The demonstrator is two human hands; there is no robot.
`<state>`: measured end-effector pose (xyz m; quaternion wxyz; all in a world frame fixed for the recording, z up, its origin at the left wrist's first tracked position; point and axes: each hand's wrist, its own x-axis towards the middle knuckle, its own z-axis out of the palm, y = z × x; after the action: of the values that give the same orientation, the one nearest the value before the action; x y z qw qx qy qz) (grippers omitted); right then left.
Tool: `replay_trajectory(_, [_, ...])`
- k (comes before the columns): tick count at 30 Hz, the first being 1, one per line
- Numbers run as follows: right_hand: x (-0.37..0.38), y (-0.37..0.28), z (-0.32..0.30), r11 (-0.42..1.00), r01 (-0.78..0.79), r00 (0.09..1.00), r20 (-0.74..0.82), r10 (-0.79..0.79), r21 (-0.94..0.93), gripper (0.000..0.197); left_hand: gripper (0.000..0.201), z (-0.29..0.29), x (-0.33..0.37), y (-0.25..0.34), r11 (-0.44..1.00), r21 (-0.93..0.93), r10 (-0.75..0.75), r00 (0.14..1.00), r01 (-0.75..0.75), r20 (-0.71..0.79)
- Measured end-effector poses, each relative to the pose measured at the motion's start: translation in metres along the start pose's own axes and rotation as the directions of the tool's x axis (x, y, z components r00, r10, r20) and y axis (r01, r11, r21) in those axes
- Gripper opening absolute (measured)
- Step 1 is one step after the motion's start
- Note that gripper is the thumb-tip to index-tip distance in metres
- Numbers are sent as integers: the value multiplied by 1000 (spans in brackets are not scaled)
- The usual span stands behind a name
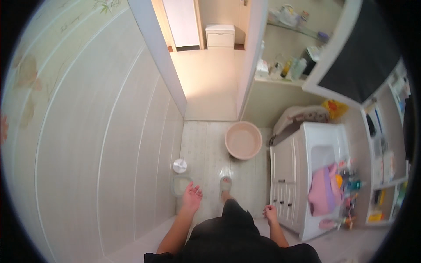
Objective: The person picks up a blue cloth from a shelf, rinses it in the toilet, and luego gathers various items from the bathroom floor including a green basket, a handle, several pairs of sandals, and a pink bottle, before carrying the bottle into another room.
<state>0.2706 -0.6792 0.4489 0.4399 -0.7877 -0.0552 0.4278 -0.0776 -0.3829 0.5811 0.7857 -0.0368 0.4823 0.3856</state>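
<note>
My left hand [191,199] hangs over the floor at the left, its fingers apart and nothing in them. Below and beside it is a pale, see-through square container [179,186] on the floor by the wall. A round white object [179,165], whose kind I cannot make out, lies just beyond that container. My right hand [270,213] is near the front of the white vanity cabinet [287,162], fingers loosely curled with a gap between them and no object visible. Farther ahead, a round pink basin [244,140] sits on the floor, away from both hands.
A doorway ahead opens onto a lit floor [210,83] and a small white cabinet [220,37]. Pink-and-purple cloth [325,193] lies at the sink among several bottles. An open mirrored door [355,57] juts out at the upper right. My slippered foot [226,184] is on the tiles.
</note>
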Motion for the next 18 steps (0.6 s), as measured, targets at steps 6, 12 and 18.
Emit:
replay_trajectory(6, [133,-174,105,996,-38,983,175,52,-81,17,41,76,75,85,994,-8,109,994,-109,-17])
replay_trajectory(12, [247,-328,216,969,229,912,367,-182,-90,18,42,139,160,166,978,-105,157,964,-182,-214])
replay_trajectory(18, [349,-441,305,800,532,805,459,-376,-276,20,34,211,291,253,976,-156,116,966,-154,-232])
